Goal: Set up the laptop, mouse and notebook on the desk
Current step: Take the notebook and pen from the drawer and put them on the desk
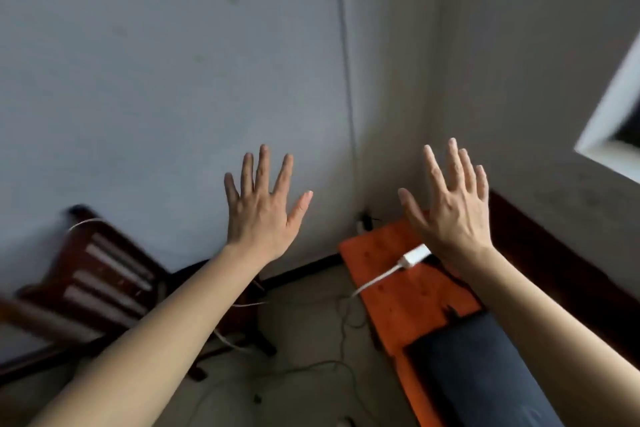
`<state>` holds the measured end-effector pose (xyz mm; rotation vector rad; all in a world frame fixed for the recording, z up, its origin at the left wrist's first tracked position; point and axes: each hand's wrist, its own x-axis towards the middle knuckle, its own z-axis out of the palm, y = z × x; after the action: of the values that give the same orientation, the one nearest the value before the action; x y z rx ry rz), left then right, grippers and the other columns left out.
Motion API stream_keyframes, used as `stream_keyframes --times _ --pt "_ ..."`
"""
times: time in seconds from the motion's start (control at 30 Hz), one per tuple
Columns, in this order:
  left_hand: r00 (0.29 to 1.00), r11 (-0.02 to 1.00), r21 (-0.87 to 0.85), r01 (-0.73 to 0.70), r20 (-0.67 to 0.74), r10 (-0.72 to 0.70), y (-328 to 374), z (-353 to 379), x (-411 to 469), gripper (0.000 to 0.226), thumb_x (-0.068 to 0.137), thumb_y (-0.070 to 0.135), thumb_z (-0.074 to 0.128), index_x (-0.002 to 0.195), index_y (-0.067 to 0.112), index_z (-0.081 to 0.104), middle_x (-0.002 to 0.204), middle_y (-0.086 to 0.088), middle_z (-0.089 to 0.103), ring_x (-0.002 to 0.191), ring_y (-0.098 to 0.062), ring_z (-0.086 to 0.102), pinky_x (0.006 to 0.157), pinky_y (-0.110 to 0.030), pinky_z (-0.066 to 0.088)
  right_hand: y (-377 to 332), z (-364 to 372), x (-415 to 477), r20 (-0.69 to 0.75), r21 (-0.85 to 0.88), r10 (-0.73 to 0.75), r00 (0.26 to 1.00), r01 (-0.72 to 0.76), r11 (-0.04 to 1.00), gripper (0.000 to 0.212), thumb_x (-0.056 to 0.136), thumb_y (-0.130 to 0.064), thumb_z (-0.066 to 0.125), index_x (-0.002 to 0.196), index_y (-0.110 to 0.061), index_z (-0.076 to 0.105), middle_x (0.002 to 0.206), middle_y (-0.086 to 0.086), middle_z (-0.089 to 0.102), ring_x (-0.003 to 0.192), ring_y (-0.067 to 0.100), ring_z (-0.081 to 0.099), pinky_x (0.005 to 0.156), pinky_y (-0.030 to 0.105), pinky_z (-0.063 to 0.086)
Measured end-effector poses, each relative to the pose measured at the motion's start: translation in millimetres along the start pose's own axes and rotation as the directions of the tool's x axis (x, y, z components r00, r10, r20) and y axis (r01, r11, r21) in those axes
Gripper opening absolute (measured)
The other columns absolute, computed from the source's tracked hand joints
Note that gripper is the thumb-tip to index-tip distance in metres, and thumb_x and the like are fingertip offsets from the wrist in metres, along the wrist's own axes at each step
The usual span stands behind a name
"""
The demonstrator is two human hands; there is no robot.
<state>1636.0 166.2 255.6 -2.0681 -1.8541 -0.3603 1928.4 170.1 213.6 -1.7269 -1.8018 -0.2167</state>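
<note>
My left hand (262, 210) and my right hand (452, 206) are both raised in front of me, backs toward the camera, fingers spread, holding nothing. Below the right hand stands an orange desk (391, 267) in the room's corner. A dark flat object (481, 367), possibly a laptop or its sleeve, lies on the near part of the desk under my right forearm. A white adapter (414, 257) with a white cable lies on the orange top. No mouse or notebook is visible.
A dark wooden chair (100, 274) stands at the left against the grey wall, blurred. Cables (343, 326) run across the pale floor between chair and desk. A power strip (363, 224) sits in the corner. A window frame (613, 121) shows at the right.
</note>
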Motion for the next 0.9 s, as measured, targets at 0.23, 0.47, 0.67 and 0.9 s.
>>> stream_keyframes --times 0.23,0.47,0.67,0.9 --pt "0.933 0.920 0.155 0.360 -0.061 -0.354 -189.8 -58.3 -93.4 0.073 0.098 0.064 0.012 0.157 0.022 0.014 0.164 -0.018 0.009 0.149 -0.040 0.012 0.113 -0.066 0.019 -207.2 55.1 24.9 0.091 0.156 -0.343 0.935 0.327 0.932 0.078 0.096 -0.067 0.031 0.160 -0.027 0.011 0.166 0.018 0.012 0.153 0.036 0.013 0.123 0.056 0.013" --pt "0.783 0.744 0.245 0.621 -0.173 -0.597 -382.7 -107.0 -224.5 0.073 0.098 0.065 0.018 0.157 0.021 0.019 0.164 -0.019 0.013 0.149 -0.039 0.014 0.112 -0.067 0.020 -493.4 117.3 -13.1 0.078 0.336 -0.701 0.709 0.643 0.688 0.077 0.098 -0.062 0.034 0.161 -0.026 0.009 0.167 0.018 0.006 0.153 0.038 0.009 0.123 0.056 0.009" --pt "0.602 0.541 0.269 0.797 -0.281 -0.747 -530.3 -157.6 -326.7 0.072 0.097 0.062 0.023 0.154 0.018 0.026 0.160 -0.021 0.024 0.146 -0.041 0.023 0.110 -0.068 0.025 -722.7 142.1 -85.4 0.009 0.442 -0.888 0.460 0.794 0.416 0.074 0.099 -0.060 0.031 0.160 -0.025 0.010 0.167 0.019 0.010 0.153 0.038 0.015 0.122 0.057 0.015" --pt "0.430 0.348 0.304 0.887 -0.265 -0.863 -640.2 -157.9 -403.8 0.073 0.097 0.061 0.020 0.155 0.018 0.024 0.161 -0.020 0.021 0.147 -0.040 0.020 0.110 -0.068 0.025 -888.1 190.4 -142.4 -0.002 0.561 -0.950 0.311 0.787 0.257 0.072 0.100 -0.061 0.029 0.160 -0.026 0.010 0.167 0.018 0.010 0.153 0.038 0.015 0.123 0.054 0.012"
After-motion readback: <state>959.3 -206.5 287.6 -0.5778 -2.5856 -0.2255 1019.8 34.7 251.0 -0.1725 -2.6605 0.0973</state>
